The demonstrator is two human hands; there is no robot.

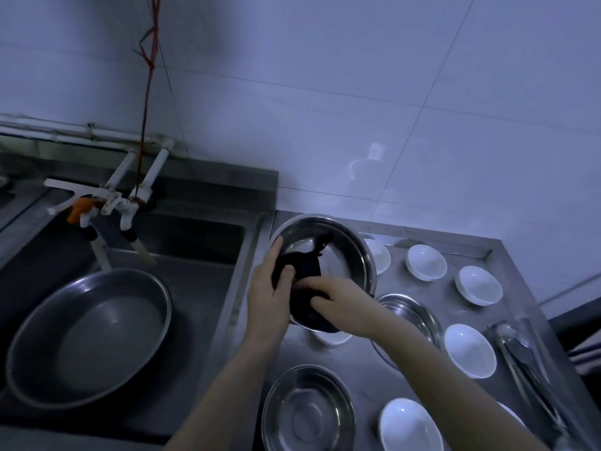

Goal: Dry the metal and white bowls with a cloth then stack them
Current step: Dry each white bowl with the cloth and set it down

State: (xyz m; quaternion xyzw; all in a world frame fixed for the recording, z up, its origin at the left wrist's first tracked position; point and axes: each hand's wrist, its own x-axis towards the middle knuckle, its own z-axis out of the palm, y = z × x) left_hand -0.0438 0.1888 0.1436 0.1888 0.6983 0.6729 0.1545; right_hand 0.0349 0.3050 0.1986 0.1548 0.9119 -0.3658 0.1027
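Setting: dim kitchen; tiled wall (357, 76) behind a steel counter (461, 252), with a sink (201, 288) to its left.
Sink contents: large metal basin (87, 336) lying below the taps (107, 203).
Held metal bowl (344, 252): raised above the counter near its left edge and tilted, the open side facing the camera.
Left hand (270, 291): grips the bowl's left rim, thumb inside, and appears to touch the cloth.
Right hand (341, 301): fingers curled on the dark cloth (302, 268), pressing it against the inner wall.
Other metal bowls: one (309, 411) upright at the counter's near edge; another (413, 314) partly hidden under the right forearm.
White bowls: several upright and apart, e.g. (426, 262), (478, 284), (468, 349), (409, 428); none stacked yet.
Tongs (527, 359): lying along the counter's right side.
Handling, metal bowl: judged thin, light and stiff; likely slick while wet, so a pinch over the rim should hold better than a palm on the curved wall.
Handling, white bowls: probably ceramic or melamine (cannot tell); if ceramic, heavier and chip-prone, best cupped under the base and set down gently when nesting.
Handling, cloth: soft and limp; it bunches, so spread it for fuller contact.
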